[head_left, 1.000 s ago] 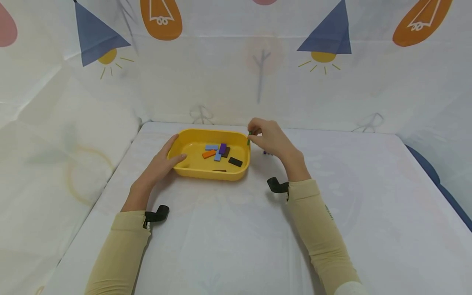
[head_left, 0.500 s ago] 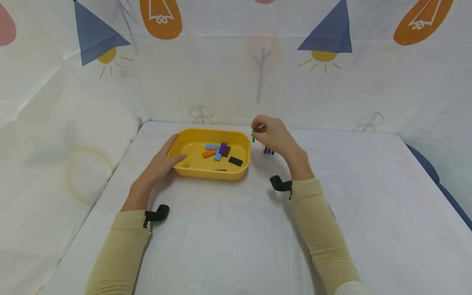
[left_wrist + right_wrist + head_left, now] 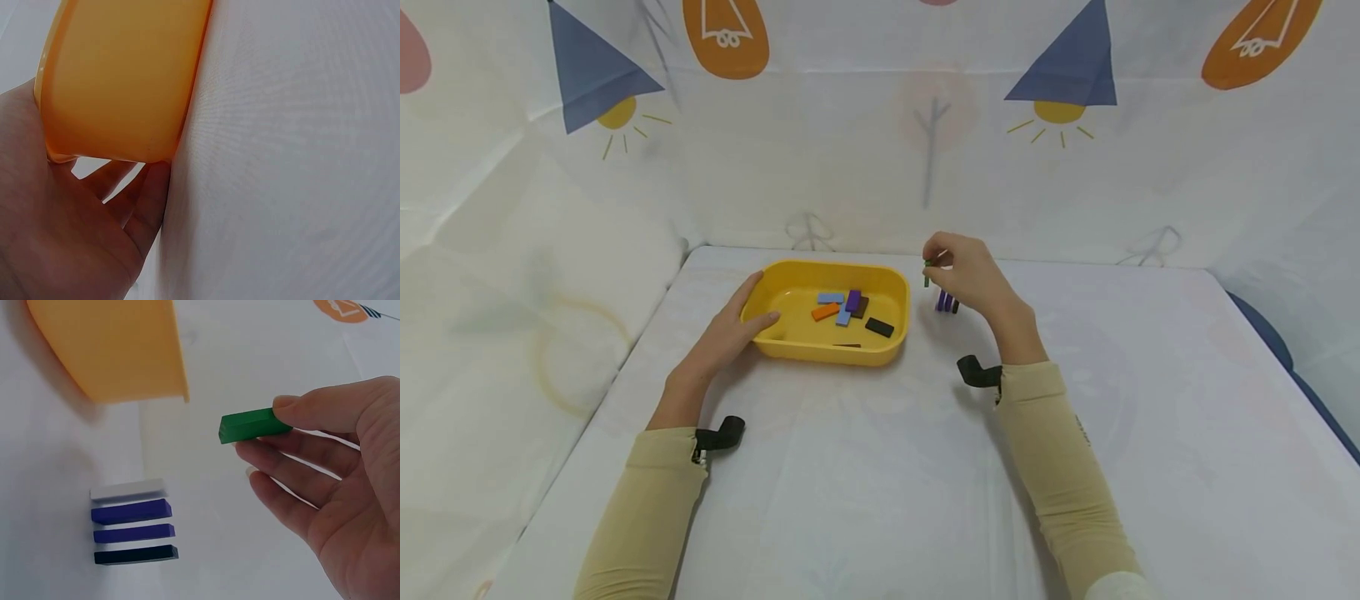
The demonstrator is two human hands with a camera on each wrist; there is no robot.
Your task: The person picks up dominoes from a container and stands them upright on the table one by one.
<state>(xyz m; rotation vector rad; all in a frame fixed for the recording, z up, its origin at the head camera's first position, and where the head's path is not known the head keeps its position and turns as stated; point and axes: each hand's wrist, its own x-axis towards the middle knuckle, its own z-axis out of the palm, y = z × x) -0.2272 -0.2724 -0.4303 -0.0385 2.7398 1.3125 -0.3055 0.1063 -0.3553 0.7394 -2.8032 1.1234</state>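
My left hand (image 3: 722,331) grips the left end of a yellow tray (image 3: 820,356), its thumb over the rim; in the left wrist view its fingers (image 3: 150,203) lie against the tray's outer wall (image 3: 125,81). Just right of the tray, my right hand (image 3: 966,273) pinches a green domino (image 3: 250,425) between thumb and fingers, above the table. Below it, dominoes are set on the table in a spaced row: a white one (image 3: 128,490), two purple ones (image 3: 131,512) and a black one (image 3: 136,554). The head view shows this row partly hidden behind the right hand.
Inside the tray lie several loose dominoes: light blue (image 3: 831,298), orange (image 3: 825,312), purple (image 3: 853,301), brown (image 3: 861,308) and black (image 3: 879,327). A white cloth (image 3: 865,475) covers the table, and a printed curtain (image 3: 865,167) hangs behind its far edge.
My right hand has carried the green domino rightward from the tray's right rim toward the row, more of which now shows. The left hand and tray have stayed put.
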